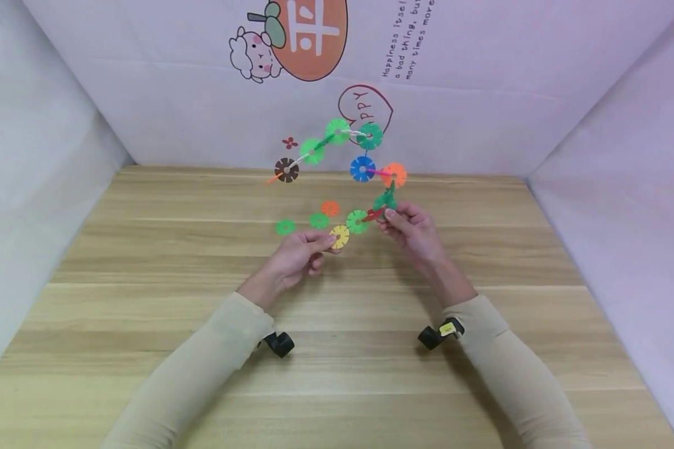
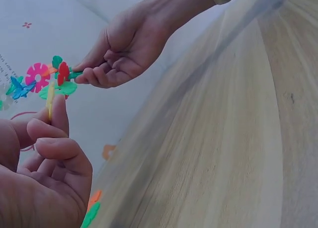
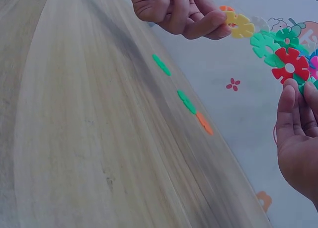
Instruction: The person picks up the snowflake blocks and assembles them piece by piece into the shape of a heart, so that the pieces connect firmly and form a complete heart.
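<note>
A chain of slotted plastic snowflake discs is held up above the table, curving back from both hands. My left hand (image 1: 296,257) pinches the yellow disc (image 1: 339,237) at one end between thumb and fingers. Beside it a light green disc (image 1: 357,222) joins on, followed by a red disc (image 3: 290,65). My right hand (image 1: 415,236) pinches a dark green disc (image 1: 385,199) close to the red one. Farther along come an orange disc (image 1: 394,176), a blue disc (image 1: 362,169), several green ones and a brown disc (image 1: 286,170). An orange disc, edge-on, ends the chain.
Three loose discs lie on the wooden table (image 1: 337,374) behind the left hand: a green disc (image 1: 285,227), another green disc (image 1: 319,221) and an orange disc (image 1: 330,207). A printed white cloth (image 1: 191,112) stands upright along the table's far edge, with white side walls left and right.
</note>
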